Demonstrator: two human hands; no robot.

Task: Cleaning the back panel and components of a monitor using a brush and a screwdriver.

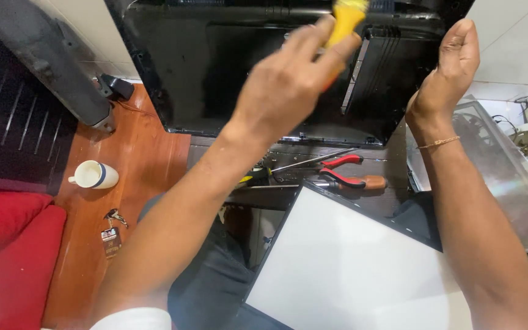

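At six o'clock, nearest, a white panel (349, 263) leans over the lap. Beyond it, red-handled pliers (352, 180) and a screwdriver (310, 162) lie on the dark desk (215, 150). Toward twelve o'clock the left hand (294, 79) is closed around a yellow-handled tool (344, 21), while the right hand (453, 64), loosely curled and empty, rests at one o'clock against the black monitor casing (227, 67).

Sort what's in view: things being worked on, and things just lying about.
In use:
- left hand gripping a yellow-handled tool
- right hand steadying the black monitor back shell

Lying about:
- red-handled pliers
- screwdriver
- white panel
- mug
- keys with tag
- red cushion
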